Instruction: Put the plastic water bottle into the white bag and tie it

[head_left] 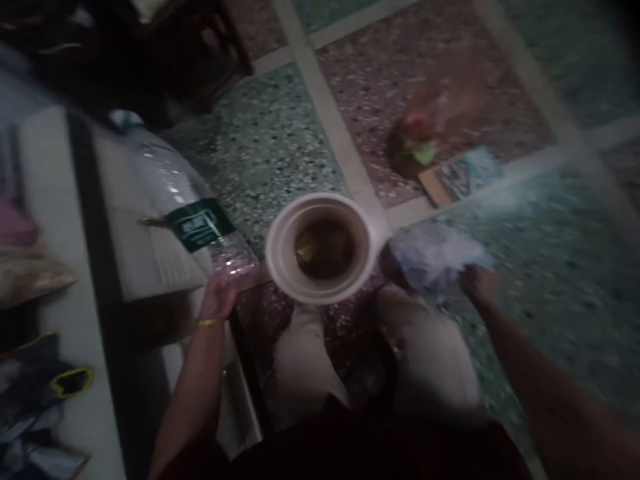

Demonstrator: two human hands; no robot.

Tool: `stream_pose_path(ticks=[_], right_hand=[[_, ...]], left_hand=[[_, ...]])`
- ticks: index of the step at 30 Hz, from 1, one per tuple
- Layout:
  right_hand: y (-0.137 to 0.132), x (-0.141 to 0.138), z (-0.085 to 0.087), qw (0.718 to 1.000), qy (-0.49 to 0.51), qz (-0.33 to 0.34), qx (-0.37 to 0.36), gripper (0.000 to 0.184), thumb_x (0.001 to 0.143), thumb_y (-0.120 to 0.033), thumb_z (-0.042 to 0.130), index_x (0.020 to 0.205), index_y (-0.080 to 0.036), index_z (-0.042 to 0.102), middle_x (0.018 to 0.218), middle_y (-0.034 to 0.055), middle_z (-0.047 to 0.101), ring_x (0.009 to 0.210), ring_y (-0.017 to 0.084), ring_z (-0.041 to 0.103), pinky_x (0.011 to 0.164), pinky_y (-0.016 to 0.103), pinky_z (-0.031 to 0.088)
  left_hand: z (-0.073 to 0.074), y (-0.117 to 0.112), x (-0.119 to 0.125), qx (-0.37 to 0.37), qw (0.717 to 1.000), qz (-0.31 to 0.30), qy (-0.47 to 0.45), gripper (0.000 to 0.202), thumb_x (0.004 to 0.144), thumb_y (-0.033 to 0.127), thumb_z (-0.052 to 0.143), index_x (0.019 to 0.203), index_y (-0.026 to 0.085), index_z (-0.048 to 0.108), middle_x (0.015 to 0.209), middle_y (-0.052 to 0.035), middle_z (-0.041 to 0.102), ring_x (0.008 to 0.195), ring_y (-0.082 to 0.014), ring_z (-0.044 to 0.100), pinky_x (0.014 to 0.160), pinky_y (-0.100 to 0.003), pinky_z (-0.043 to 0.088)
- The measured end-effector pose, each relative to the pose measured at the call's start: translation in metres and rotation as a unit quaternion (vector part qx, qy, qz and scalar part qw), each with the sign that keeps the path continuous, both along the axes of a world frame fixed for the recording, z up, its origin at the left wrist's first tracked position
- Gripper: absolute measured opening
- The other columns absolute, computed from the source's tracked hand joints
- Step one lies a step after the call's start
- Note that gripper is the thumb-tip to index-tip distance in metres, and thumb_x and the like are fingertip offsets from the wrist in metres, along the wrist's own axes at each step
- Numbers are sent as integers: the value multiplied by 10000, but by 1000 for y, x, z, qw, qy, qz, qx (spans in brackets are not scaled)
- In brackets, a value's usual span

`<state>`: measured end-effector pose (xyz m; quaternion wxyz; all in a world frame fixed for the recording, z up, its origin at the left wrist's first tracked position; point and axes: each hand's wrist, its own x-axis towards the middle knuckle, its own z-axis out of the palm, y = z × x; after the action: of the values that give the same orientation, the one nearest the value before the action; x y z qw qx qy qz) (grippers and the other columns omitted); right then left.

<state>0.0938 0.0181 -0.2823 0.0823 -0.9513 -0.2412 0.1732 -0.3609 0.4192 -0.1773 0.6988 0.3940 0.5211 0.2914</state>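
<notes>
Count, head view, dim and blurred:
- Hands: 2, left hand (217, 297) and right hand (477, 283), both the wearer's own
- Clear plastic bottle (185, 200): 1, with 1 dark green label (200, 225) and 1 cap (125, 120)
- White pot (280, 250): 1, round, dark inside
- Crumpled pale plastic bag (440, 253): 1
- Bangle (209, 323) on left wrist: 1, yellow
- Knees (305, 353) in pale cloth: 2
- Flat printed card (463, 175) on floor: 1
- Reddish bundle (425, 137) beside the card: 1, contents too blurred to count
- Floor tile colours: 2, green speckle and red-brown speckle
- Cloth items at left edge: number cannot be told
</notes>
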Motion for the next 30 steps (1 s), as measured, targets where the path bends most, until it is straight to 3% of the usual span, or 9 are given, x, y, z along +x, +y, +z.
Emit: stream_pose_path(ticks=[3, 7, 10, 14, 17, 20, 23, 26, 30], right_hand=[[-19, 23, -4, 995, -31, -94, 23, 373, 963, -430, 471, 1069, -86, 566, 995, 83, 561, 962, 146, 538, 916, 336, 446], [-68, 48, 2, 978, -34, -191, 77, 313, 994, -326, 410, 1128, -78, 545, 1012, 86, 553, 954, 145, 532, 896, 324, 446], [-93, 39, 7, 974, 9, -184, 132, 291, 938, -248, 467, 1144, -68, 568, 1060, 115, 557, 1024, 180, 516, 959, 374, 409], [-88, 14, 8, 965, 48, -112, 231, 600, 686, -131, 666, 1277, -154, 562, 1387, 129, 407, 1309, 285, 318, 1133, 471, 185], [-71, 14, 9, 947, 82, -109, 292, 411, 688, -155, 673, 1098, -138, 643, 1333, 116, 465, 1310, 266, 324, 1152, 444, 174], [-67, 37, 10, 914, 95, -224, 324, 255, 854, -291, 581, 1000, -83, 604, 1158, 132, 532, 1170, 218, 446, 1068, 423, 331], [-79, 66, 20, 853, 115, -371, 348, 319, 979, -337, 386, 1111, -74, 509, 972, 92, 545, 829, 117, 539, 789, 290, 484], [-95, 79, 39, 794, 159, -435, 394, 297, 969, -286, 326, 1150, -90, 457, 841, 41, 556, 527, 49, 443, 515, 181, 410], [-112, 80, 59, 743, 196, -453, 452, 272, 877, -241, 416, 1122, -124, 440, 907, 35, 599, 461, 41, 445, 405, 157, 331]], left_hand=[[52, -45, 52, 42, 995, -92, -22, 542, 563, 579, 748, 1036, 325, 674, 1013, -5, 708, 990, -250, 662, 1072, -470, 423], [92, -114, 143, 45, 974, -221, -27, 582, 542, 576, 764, 1024, 265, 671, 1045, -48, 701, 1010, -285, 658, 1026, -501, 451], [99, -163, 199, 43, 954, -296, -5, 591, 528, 601, 767, 982, 237, 665, 983, -63, 711, 966, -279, 664, 965, -469, 495], [91, -201, 240, 32, 932, -355, 64, 690, 544, 610, 749, 1079, 200, 603, 926, -71, 700, 921, -258, 668, 896, -422, 518], [87, -204, 253, 67, 895, -415, 149, 792, 549, 623, 726, 1171, 167, 543, 1014, -101, 681, 981, -270, 648, 906, -409, 505], [91, -190, 268, 211, 794, -512, 253, 814, 559, 541, 745, 1236, 157, 507, 1203, -125, 620, 1123, -292, 589, 1003, -398, 448], [97, -175, 297, 384, 600, -614, 340, 839, 581, 463, 767, 1312, 178, 471, 1304, -135, 561, 1215, -325, 525, 1063, -414, 389], [98, -175, 342, 488, 414, -675, 368, 852, 601, 475, 773, 1336, 173, 466, 1255, -167, 578, 1187, -378, 532, 1025, -446, 401], [94, -196, 405, 519, 307, -705, 372, 842, 645, 503, 745, 1352, 148, 456, 1144, -173, 609, 1071, -390, 591, 924, -437, 449]])
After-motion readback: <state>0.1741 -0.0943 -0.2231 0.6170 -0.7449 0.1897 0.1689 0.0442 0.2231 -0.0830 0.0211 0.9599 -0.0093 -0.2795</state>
